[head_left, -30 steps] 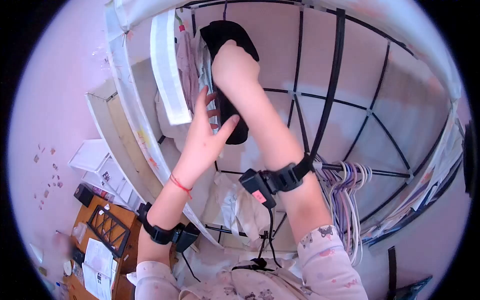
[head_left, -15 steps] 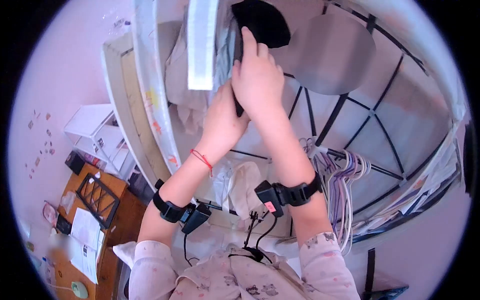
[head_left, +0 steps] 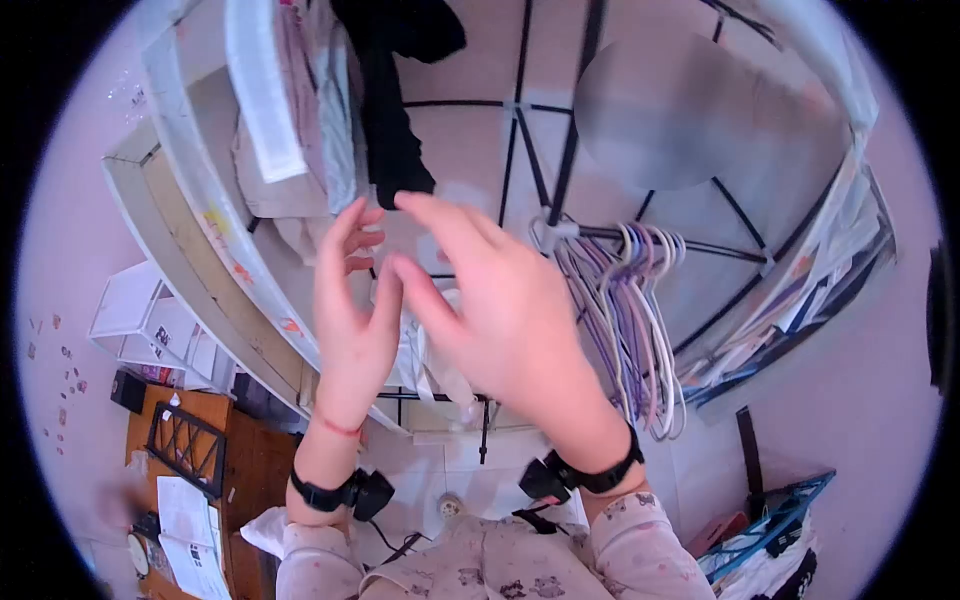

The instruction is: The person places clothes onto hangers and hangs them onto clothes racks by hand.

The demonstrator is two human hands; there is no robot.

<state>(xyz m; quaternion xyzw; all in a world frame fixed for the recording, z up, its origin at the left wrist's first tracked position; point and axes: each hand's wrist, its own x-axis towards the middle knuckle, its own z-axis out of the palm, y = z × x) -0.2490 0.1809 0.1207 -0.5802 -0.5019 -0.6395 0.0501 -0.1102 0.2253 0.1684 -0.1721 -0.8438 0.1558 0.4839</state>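
A black garment [head_left: 390,130] hangs at the upper middle, beside a light grey-blue garment [head_left: 340,130] and a white strip of cloth [head_left: 262,90]. Below its lower end are both of my hands. My left hand [head_left: 355,320] has its fingers apart and slightly bent, with nothing in it. My right hand [head_left: 505,315] is also open, thumb and forefinger spread. Its forefinger tip lies close to the black garment's bottom edge; I cannot tell whether they touch. The two thumbs are close together. Several white and purple hangers [head_left: 640,330] hang to the right of my right hand.
Black rods [head_left: 570,110] form the frame of a fabric wardrobe around the clothes. Its opened cover [head_left: 215,215] runs along the left. Papers or bags fill a pocket [head_left: 800,310] at right. A wooden desk [head_left: 245,445] with a black rack [head_left: 187,447] stands at lower left.
Both hands have come off the black garment and moved down, opening apart. The garment now hangs by itself. The view has shifted, so the clothes appear further left.
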